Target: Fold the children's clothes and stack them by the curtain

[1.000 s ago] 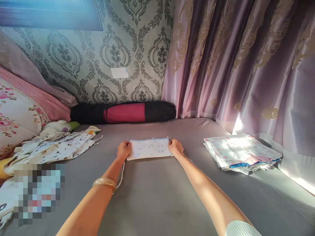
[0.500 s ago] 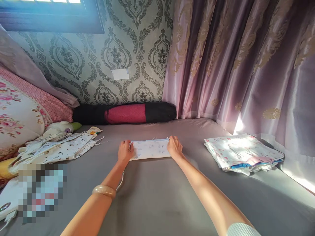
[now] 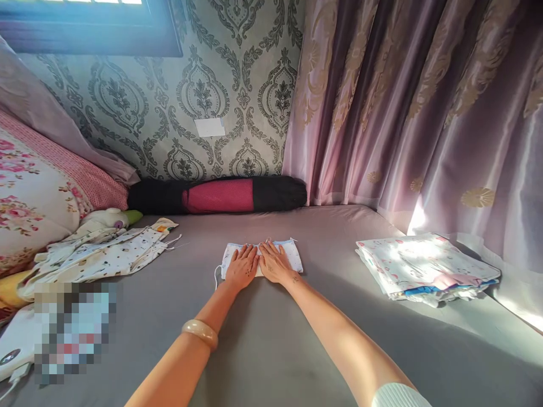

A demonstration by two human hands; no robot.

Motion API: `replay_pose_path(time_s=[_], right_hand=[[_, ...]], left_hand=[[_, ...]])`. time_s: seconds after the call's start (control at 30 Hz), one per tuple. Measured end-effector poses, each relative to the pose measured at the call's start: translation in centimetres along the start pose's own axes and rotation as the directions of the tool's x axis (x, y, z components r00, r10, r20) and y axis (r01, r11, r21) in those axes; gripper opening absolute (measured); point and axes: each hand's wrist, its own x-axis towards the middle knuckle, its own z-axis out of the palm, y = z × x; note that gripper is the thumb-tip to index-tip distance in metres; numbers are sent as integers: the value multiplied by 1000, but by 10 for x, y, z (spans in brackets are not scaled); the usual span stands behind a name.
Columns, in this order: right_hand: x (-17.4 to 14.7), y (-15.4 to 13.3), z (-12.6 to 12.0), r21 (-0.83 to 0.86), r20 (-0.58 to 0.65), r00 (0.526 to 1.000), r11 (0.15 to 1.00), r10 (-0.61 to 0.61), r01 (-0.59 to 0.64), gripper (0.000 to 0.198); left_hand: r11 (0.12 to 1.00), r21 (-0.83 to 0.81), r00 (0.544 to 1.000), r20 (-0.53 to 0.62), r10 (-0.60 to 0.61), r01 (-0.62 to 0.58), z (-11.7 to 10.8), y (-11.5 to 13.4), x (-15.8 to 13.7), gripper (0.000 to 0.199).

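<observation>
- Cloth (image 3: 295, 258), folded, flat on the bed (image 3: 305, 350)
- Printed clothes (image 3: 110, 254), at left
- Left hand (image 3: 243, 268), palm down on the cloth, fingers outstretched
- Right hand (image 3: 275, 263), just beside it, fingers likewise spread
- Folded stack (image 3: 424, 260), near the curtain (image 3: 352, 135)

A hazy blue glare washes over the window (image 3: 93, 34) at upper left. Sunlight enters beneath the curtain (image 3: 399, 113), whitening patches of the stacked clothes (image 3: 418, 257); soft shadow crosses the bed (image 3: 314, 362). The small cloth (image 3: 294, 257) looks fairly sharp, a pixelated patch (image 3: 76, 336) blocky.
</observation>
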Motion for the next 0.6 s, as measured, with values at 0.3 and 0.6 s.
replay_pose_path(time_s=[0.3, 0.6], right_hand=[[0, 1, 5, -5, 0, 1000, 1000, 13, -13, 50], [0, 3, 14, -42, -48, 991, 991, 126, -129, 56]], left_hand=[[997, 75, 1000, -8, -25, 26, 2, 3, -2, 49], [974, 197, 994, -14, -109, 110, 4, 6, -3, 55]])
